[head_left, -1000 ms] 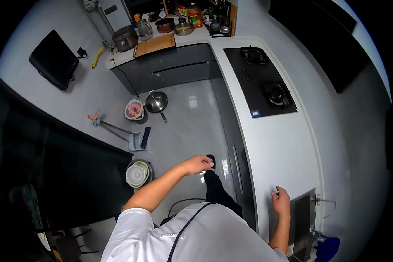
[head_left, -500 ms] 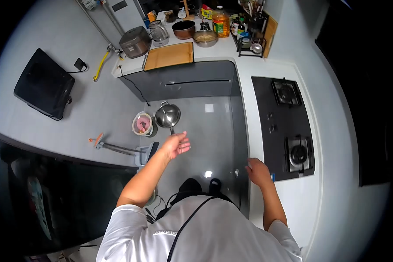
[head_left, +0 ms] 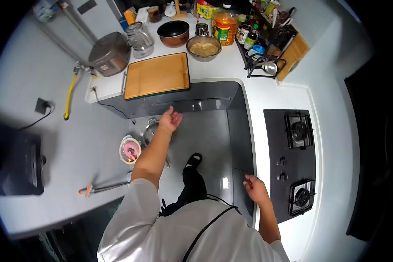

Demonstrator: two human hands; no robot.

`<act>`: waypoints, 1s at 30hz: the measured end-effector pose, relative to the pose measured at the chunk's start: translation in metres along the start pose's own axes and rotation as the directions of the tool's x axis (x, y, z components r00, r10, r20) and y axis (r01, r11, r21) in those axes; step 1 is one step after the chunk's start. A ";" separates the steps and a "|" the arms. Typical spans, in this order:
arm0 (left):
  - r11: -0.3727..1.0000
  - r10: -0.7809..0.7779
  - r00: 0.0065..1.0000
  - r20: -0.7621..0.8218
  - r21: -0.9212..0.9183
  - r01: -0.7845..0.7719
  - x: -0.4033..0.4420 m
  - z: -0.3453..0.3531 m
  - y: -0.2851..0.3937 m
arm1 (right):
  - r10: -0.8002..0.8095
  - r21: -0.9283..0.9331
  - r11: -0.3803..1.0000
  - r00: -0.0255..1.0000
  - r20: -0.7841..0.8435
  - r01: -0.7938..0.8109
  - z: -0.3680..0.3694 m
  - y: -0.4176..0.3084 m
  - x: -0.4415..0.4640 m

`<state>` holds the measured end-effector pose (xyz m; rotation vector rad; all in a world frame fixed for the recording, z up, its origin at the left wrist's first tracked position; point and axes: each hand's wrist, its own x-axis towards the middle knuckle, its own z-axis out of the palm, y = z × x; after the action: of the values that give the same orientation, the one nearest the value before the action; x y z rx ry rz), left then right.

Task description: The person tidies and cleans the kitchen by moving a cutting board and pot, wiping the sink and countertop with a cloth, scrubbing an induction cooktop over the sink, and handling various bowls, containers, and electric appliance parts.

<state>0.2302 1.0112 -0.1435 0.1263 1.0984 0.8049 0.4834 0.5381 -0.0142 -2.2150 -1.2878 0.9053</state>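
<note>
My left hand (head_left: pixel 170 119) reaches forward with its fingers apart and nothing in it, in front of the grey cabinet below the wooden cutting board (head_left: pixel 157 76). Near the counter's inner edge, left of the gas stove (head_left: pixel 288 163), is my right hand (head_left: pixel 256 189); its fingers are loosely curled and I see nothing in them. A steel pan (head_left: pixel 150 132) lies on the floor, partly hidden by my left forearm. On the back counter are a dark pot (head_left: pixel 174 34) and a metal bowl of pale food (head_left: pixel 204 48).
A rice cooker (head_left: pixel 110 54), a glass kettle (head_left: pixel 140 41) and an oil bottle (head_left: pixel 225 27) stand along the back counter. A rack (head_left: pixel 266 65) occupies its right corner. On the floor at left sits a bin (head_left: pixel 130 150), with long handles (head_left: pixel 105 188) nearby.
The view has moved forward, so the back counter appears closer and larger. My left hand has extended toward it, and my right hand has moved from beside the sink to beside the stove.
</note>
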 end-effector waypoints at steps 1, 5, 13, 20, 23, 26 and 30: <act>0.999 0.007 0.998 -0.064 -0.051 -0.010 0.022 0.007 0.010 | 0.047 0.041 0.998 0.999 0.011 -0.048 -0.006 -0.013 0.012; 0.987 0.079 0.980 -0.185 -0.123 -0.102 0.130 0.028 0.065 | 0.145 0.159 0.978 0.989 -0.039 -0.137 -0.016 -0.052 0.070; 0.955 0.170 0.985 -0.036 -0.241 -0.174 0.165 0.019 0.096 | 0.117 0.193 0.972 0.990 0.083 -0.131 -0.004 -0.099 0.160; 0.971 0.226 0.968 0.110 -0.103 -0.215 0.126 -0.007 0.131 | -0.164 0.567 0.822 0.975 0.151 0.051 0.064 -0.129 0.340; 0.931 0.363 0.921 0.143 -0.027 -0.363 0.064 -0.007 0.143 | 0.018 0.814 0.542 0.972 0.234 -0.206 0.082 -0.176 0.384; 0.923 0.369 0.919 0.141 0.058 -0.379 -0.006 -0.010 0.146 | 0.097 0.927 0.173 0.942 0.322 -0.334 0.084 -0.201 0.389; 0.895 0.326 0.925 0.193 0.251 -0.368 -0.120 -0.008 0.125 | 0.133 0.938 -0.117 0.931 0.339 -0.325 0.069 -0.183 0.326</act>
<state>0.1340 1.0226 0.0009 0.6318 1.0601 0.9360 0.4414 0.9142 -0.0517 -0.9899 0.1247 1.4677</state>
